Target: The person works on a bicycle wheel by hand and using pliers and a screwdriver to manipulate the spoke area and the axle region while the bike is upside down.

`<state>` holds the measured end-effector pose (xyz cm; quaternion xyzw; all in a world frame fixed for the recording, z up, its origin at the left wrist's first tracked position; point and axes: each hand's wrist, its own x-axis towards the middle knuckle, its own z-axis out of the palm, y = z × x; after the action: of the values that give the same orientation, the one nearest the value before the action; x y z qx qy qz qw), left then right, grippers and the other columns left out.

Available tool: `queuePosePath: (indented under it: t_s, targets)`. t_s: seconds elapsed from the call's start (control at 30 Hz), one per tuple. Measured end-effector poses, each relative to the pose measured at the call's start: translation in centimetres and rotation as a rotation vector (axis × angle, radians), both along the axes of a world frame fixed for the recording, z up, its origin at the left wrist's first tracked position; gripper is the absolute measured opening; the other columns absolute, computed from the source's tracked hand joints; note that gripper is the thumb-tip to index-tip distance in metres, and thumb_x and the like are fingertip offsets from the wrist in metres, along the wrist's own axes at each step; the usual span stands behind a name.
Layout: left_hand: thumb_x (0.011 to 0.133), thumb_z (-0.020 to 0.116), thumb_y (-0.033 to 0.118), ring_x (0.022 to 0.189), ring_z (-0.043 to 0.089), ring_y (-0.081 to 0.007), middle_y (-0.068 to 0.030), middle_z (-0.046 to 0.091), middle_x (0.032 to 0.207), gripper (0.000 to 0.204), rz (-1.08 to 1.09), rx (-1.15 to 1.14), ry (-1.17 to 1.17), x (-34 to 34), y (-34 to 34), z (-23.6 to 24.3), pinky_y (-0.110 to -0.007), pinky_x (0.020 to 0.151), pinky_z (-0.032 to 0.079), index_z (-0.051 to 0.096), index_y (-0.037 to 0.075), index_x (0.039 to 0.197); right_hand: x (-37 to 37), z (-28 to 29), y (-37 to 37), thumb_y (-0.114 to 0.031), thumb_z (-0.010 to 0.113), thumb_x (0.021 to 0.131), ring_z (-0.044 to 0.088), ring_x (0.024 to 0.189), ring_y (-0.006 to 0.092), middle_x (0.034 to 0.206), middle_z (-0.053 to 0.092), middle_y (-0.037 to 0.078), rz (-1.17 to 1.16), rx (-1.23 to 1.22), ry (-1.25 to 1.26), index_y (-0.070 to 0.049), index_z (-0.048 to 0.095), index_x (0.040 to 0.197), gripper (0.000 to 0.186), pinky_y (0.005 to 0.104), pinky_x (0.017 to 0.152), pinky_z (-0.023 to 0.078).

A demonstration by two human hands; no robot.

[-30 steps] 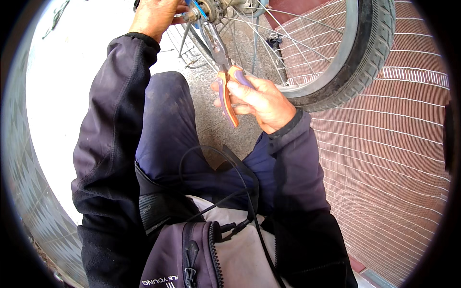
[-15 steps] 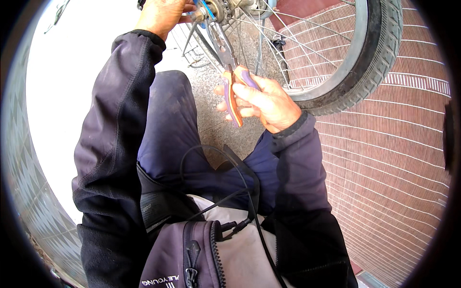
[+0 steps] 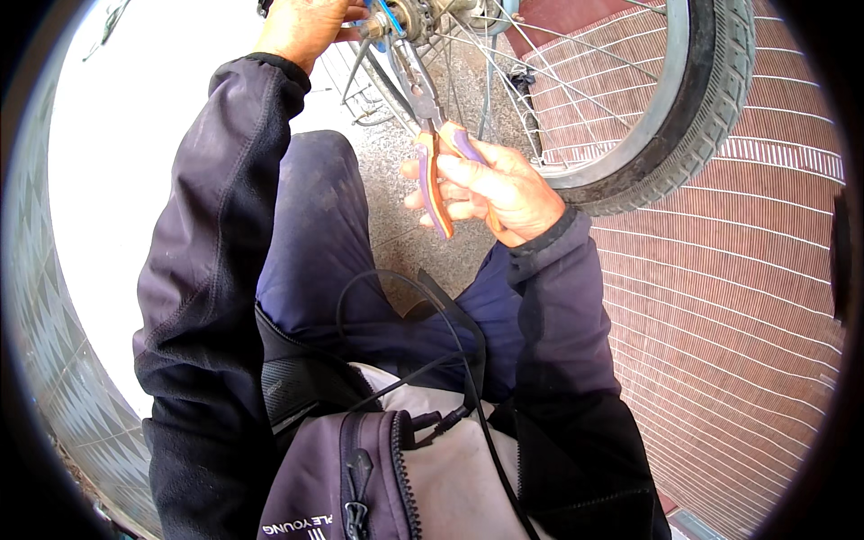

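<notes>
My right hand (image 3: 508, 193) grips a pair of pliers (image 3: 427, 110) with orange and purple handles, the handles spread apart. The pliers' jaws point up to a narrow blue piece (image 3: 391, 16) beside the wheel's hub (image 3: 416, 18) and seem to touch it. At the top edge, my left hand (image 3: 308, 27) is bent round toward the axle end, its fingertips by the blue piece. The frame's edge cuts off part of that hand, so what it holds is not clear.
A bicycle wheel with thin spokes and a black tyre (image 3: 711, 108) stands at the upper right. Beneath it lies a brown ribbed mat (image 3: 711, 297) with white lines. A thin black cable (image 3: 463, 351) loops over my lap. Speckled ground (image 3: 400, 225) shows between my knees.
Almost nothing differs. Both hands and the pliers stay at the hub, with only a very slight shift of my right hand's fingers.
</notes>
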<state>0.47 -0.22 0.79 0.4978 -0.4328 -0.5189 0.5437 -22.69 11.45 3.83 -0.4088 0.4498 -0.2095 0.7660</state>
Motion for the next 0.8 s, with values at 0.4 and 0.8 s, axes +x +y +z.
queuePosePath:
  t_s: [0.4, 0.8]
  targets:
    - [0.092, 0.062, 0.03, 0.066, 0.055, -0.0135, -0.0052, 0.055, 0.077, 0.032, 0.018, 0.035, -0.001, -0.2, 0.3, 0.7, -0.028, 0.057, 0.055, 0.061, -0.002, 0.089, 0.0, -0.4, -0.1, -0.024, 0.055, 0.096, 0.066, 0.087, 0.0251, 0.107, 0.062, 0.016, -0.011, -0.046, -0.001, 0.002, 0.05, 0.127, 0.041, 0.0341, 0.069, 0.056]
    - [0.092, 0.062, 0.031, 0.067, 0.057, -0.0148, -0.0067, 0.056, 0.077, 0.033, 0.004, 0.017, 0.008, -0.1, 0.2, 0.5, -0.029, 0.059, 0.056, 0.06, -0.003, 0.089, 2.6, -1.9, -0.5, -0.021, 0.056, 0.095, 0.066, 0.082, 0.0197, 0.1, 0.063, 0.012, -0.017, 0.022, -0.006, -0.001, 0.051, 0.125, 0.036, 0.032, 0.07, 0.056]
